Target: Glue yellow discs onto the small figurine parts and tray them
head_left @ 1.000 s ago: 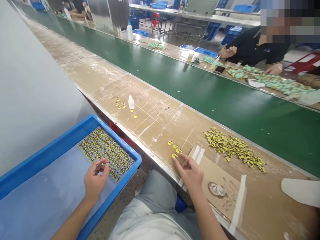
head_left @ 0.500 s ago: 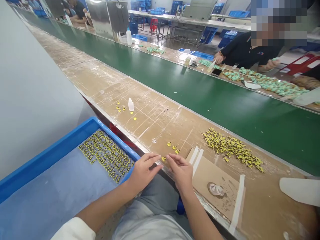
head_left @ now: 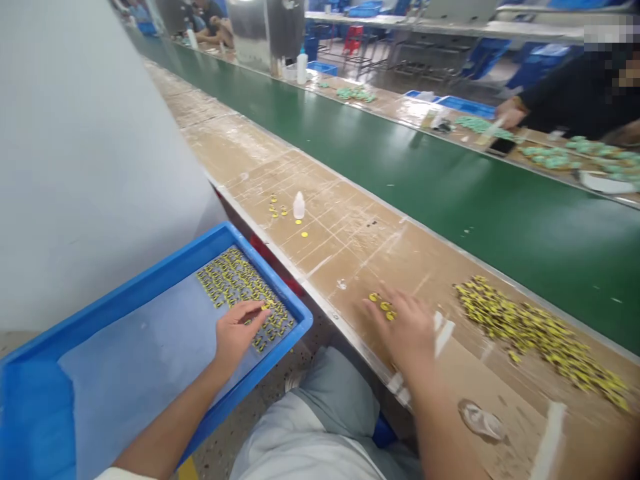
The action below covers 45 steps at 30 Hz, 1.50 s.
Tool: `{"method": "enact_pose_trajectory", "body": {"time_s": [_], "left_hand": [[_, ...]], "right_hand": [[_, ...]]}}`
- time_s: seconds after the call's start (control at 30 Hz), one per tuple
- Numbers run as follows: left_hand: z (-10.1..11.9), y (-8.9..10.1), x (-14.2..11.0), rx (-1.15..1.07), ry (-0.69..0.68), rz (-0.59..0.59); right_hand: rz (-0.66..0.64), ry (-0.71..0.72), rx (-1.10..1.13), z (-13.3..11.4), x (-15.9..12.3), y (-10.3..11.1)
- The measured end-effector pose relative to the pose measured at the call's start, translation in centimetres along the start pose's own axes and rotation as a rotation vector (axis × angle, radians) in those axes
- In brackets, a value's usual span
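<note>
My left hand (head_left: 235,337) is over the blue tray (head_left: 150,283), thumb and forefinger pinched on a small yellow-and-black piece (head_left: 267,305). Under and beyond it, rows of similar yellow-and-black pieces (head_left: 225,275) lie on the tray's pale sheet. My right hand (head_left: 407,327) reaches over the brown tabletop with its fingers stretched and apart, slightly blurred. By its fingertips lie a few yellow pieces (head_left: 385,306); whether it touches them I cannot tell. A large heap of yellow-and-black pieces (head_left: 530,333) lies farther right.
A small white bottle (head_left: 299,207) stands on the tabletop near two yellow discs (head_left: 305,235) and several small pieces (head_left: 275,208). Taped cardboard (head_left: 495,373) carries a crumpled round item (head_left: 481,420). Beyond runs a green conveyor belt (head_left: 350,160), with a person (head_left: 575,100) across it.
My hands have parted: the left moved left over the tray with a small piece, the right reached forward to the loose pieces. The view has swung left.
</note>
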State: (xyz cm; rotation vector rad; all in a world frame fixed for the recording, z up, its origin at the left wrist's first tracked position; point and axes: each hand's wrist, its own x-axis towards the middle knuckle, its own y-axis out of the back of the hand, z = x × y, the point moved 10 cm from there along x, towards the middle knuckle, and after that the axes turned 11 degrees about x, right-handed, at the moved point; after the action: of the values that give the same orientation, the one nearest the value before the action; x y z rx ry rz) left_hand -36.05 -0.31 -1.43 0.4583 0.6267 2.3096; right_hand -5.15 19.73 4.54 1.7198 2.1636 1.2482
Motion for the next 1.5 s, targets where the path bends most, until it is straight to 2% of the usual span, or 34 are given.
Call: {"method": "enact_pose_trajectory", "body": {"time_s": [0.07, 0.13, 0.2, 0.27, 0.4, 0.57, 0.67, 0.77, 0.9, 0.97, 1.0, 1.07, 1.13, 1.2, 1.27, 1.33, 1.43, 1.5], "left_hand": [[-5.3, 3.8, 0.0, 0.075, 0.132, 0.084], [-9.8, 7.1, -0.5, 0.151, 0.238, 0.155], [-13.1, 9.0, -1.0, 0.212, 0.304, 0.189], [-15.1, 9.5, -1.1, 0.248, 0.336, 0.186], [-16.7, 8.3, -0.4, 0.301, 0.353, 0.130], [-16.4, 7.5, 0.4, 0.415, 0.333, 0.079], [-16.2, 7.4, 0.5, 0.460, 0.318, 0.064], [-15.9, 7.1, 0.7, 0.477, 0.296, 0.061], [-14.3, 7.2, 0.8, 0.476, 0.243, 0.111], [-12.3, 7.4, 0.6, 0.457, 0.183, 0.139], [-10.8, 7.4, 0.4, 0.437, 0.140, 0.141], [-7.3, 6.7, -0.5, 0.373, 0.034, 0.098], [-3.3, 5.3, -1.8, 0.293, -0.093, -0.007], [0.5, 3.7, -3.4, 0.228, -0.212, -0.116], [3.9, 2.3, -5.1, 0.164, -0.366, -0.206], [6.0, 1.7, -6.2, 0.126, -0.449, -0.237], [7.0, 1.5, -6.5, 0.124, -0.489, -0.200], [6.7, 1.8, -6.1, 0.129, -0.478, -0.167]], "right_hand": [[-0.064, 0.095, -0.166, 1.5, 1.7, 0.0], [-0.135, 0.129, -0.252, 2.9, 2.8, -0.7], [-0.227, 0.148, -0.275, 3.7, 3.2, -1.7], [-0.304, 0.143, -0.269, 4.2, 3.2, -2.6], [-0.376, 0.102, -0.266, 5.0, 3.2, -3.5], [-0.393, 0.058, -0.241, 6.2, 3.3, -4.0], [-0.346, 0.015, -0.214, 6.7, 3.4, -3.6], [-0.233, -0.087, -0.179, 6.2, 3.7, -2.3], [-0.032, -0.338, 0.070, 3.5, 2.2, -0.6], [0.045, -0.459, 0.317, 1.7, 0.1, -1.2], [0.019, -0.503, 0.452, 0.7, -1.1, -2.5], [-0.182, -0.569, 0.681, -2.0, -3.7, -6.6], [-0.353, -0.557, 0.833, -4.7, -5.7, -9.9], [-0.485, -0.520, 0.899, -7.0, -7.0, -12.3], [-0.568, -0.505, 0.913, -8.4, -7.8, -13.6], [-0.620, -0.531, 0.939, -9.5, -8.4, -14.3], [-0.640, -0.601, 1.020, -10.6, -8.9, -14.7], [-0.609, -0.557, 1.000, -10.6, -8.4, -14.2]]}}
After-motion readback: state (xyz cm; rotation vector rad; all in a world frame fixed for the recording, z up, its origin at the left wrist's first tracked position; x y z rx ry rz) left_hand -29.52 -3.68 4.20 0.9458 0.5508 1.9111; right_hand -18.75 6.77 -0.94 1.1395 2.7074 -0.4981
